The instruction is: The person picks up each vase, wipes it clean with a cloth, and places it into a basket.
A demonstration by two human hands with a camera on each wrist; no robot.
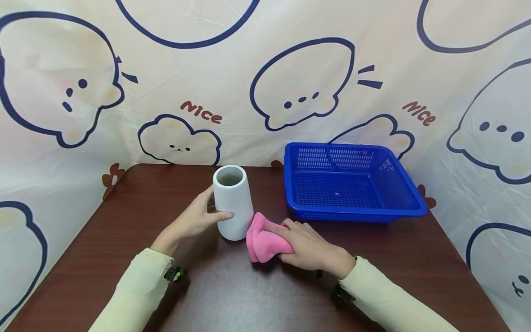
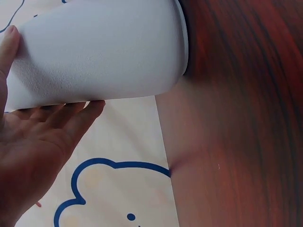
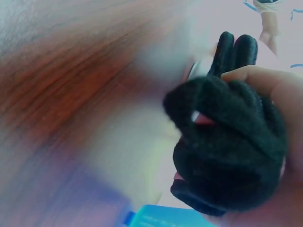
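Observation:
A white vase (image 1: 233,210) with a round open top stands on the brown table, left of the middle in the head view. My left hand (image 1: 198,216) holds it from the left side, thumb across the front and fingers behind. The left wrist view shows the thumb and fingers of that hand (image 2: 42,146) on opposite sides of the vase (image 2: 104,52). My right hand (image 1: 304,244) grips a bunched pink cloth (image 1: 265,242) beside the lower right of the vase. The cloth (image 3: 232,151) looks dark in the right wrist view.
A blue plastic basket (image 1: 352,214) with perforated walls sits at the back right of the brown table (image 1: 232,295). Behind and at the sides hangs a pale curtain (image 1: 236,87) with cartoon outlines.

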